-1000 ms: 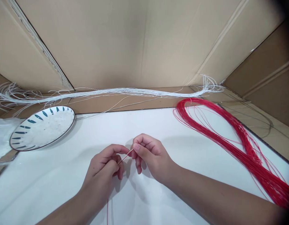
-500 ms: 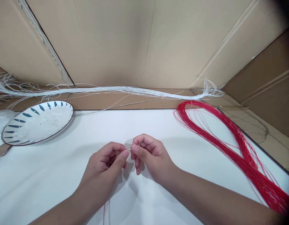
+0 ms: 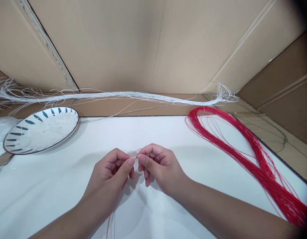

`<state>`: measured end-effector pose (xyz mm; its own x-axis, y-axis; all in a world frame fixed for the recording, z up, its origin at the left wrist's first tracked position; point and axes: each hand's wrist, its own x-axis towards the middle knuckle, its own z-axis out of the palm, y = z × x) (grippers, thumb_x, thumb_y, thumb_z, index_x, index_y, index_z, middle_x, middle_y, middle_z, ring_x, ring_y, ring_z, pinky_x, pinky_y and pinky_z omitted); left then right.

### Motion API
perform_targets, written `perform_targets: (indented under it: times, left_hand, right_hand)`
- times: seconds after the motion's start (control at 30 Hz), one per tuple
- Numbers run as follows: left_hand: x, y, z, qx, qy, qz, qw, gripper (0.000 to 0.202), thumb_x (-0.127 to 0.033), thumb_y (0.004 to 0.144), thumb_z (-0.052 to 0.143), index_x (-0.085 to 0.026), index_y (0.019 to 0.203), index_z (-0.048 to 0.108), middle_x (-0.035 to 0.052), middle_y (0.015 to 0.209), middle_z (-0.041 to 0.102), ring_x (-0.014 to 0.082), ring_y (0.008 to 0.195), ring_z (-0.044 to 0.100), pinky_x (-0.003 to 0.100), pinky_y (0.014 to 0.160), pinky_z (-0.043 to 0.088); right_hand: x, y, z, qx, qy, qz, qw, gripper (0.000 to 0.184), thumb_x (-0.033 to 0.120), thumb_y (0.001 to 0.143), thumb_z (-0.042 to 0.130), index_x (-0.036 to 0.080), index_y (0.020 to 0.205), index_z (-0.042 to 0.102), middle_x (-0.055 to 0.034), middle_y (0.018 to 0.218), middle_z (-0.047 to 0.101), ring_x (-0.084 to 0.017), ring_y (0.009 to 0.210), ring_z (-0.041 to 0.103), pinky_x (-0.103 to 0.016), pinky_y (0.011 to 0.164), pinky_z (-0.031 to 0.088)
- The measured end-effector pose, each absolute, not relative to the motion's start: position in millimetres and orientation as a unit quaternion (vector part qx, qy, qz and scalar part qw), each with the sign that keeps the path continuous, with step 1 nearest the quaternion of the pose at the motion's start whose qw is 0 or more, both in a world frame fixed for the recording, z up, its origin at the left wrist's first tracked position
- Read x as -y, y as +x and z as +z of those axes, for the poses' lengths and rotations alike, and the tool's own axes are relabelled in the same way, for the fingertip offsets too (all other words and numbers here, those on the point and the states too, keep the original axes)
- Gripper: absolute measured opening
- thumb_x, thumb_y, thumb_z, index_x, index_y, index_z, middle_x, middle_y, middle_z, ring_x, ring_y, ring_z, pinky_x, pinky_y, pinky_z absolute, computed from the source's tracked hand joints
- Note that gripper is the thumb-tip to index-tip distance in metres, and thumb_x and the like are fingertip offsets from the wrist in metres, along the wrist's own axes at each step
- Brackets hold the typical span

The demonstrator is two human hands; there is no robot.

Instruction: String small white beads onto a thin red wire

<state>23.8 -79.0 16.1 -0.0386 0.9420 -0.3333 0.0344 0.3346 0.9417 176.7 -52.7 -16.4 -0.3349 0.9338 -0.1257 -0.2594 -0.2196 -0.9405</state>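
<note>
My left hand (image 3: 113, 171) is closed, thumb and forefinger pinching a thin white string (image 3: 135, 157) above the middle of the white tabletop. Close beside it on the right, my right hand (image 3: 159, 164) is closed too, its thumb and forefinger pinching the same short stretch of string. A trace of red shows with the white in the small gap between my fingertips. Below my left wrist hangs a red string (image 3: 108, 226), with a pale line next to it; where they run inside the hand is hidden.
An oval plate (image 3: 9, 142) with blue-green strokes, bearing something white, stands at the left. A long bundle of white strings (image 3: 118, 95) lies along the cardboard (image 3: 143, 111) at the back. A looped hank of red string (image 3: 233, 159) lies at the right. Cardboard walls surround the table.
Both hands have shifted slightly, the left one a little left and up. Red now shows beside the white string between my fingertips. The hanging red string has swung slightly left.
</note>
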Motion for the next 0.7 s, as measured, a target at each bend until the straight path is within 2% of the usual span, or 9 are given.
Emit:
perform_targets:
  times: [0.23,0.47,0.63,0.7]
  left_hand:
    - [78.1,20.2,13.4,-0.590,0.426,0.389,0.565,0.026,-0.037,0.089,0.065,-0.019,0.071,0.061,-0.0033,0.060,0.058,0.0097,0.057,0.045,0.020,0.052,0.031]
    - [73.0,8.8,2.6,-0.499,0.398,0.399,0.658,0.028,-0.045,0.096,0.055,-0.022,0.084,0.064,-0.0026,0.066,0.065,0.0087,0.049,0.045,0.022,0.052,0.034]
    - [72.9,10.1,-2.0,-0.532,0.411,0.382,0.634,0.007,-0.025,0.085,0.063,-0.021,0.082,0.068,-0.0027,0.070,0.065,0.0076,0.050,0.044,0.021,0.049,0.033]
    - [73.2,11.4,-1.6,-0.545,0.427,0.373,0.618,0.008,-0.024,0.083,0.062,-0.023,0.085,0.070,-0.0024,0.072,0.066,0.0079,0.051,0.043,0.020,0.048,0.032]
  right_hand:
    - [52.3,176.8,-15.5,0.445,-0.385,0.685,0.430,0.020,0.036,0.086,0.073,0.017,0.084,0.069,0.0015,0.066,0.062,-0.007,0.047,0.053,-0.019,0.041,0.048]
    - [52.8,178.8,-16.8,0.454,-0.381,0.675,0.440,0.019,0.035,0.089,0.069,0.017,0.084,0.065,0.0025,0.064,0.063,-0.006,0.046,0.053,-0.017,0.042,0.048]
    - [53.4,178.2,-15.6,0.454,-0.377,0.677,0.439,0.019,0.035,0.091,0.068,0.017,0.084,0.064,0.0024,0.063,0.063,-0.006,0.046,0.052,-0.017,0.042,0.047]
    - [53.5,177.6,-14.9,0.455,-0.376,0.677,0.439,0.020,0.036,0.091,0.068,0.017,0.083,0.064,0.0018,0.064,0.064,-0.006,0.046,0.052,-0.017,0.042,0.047]
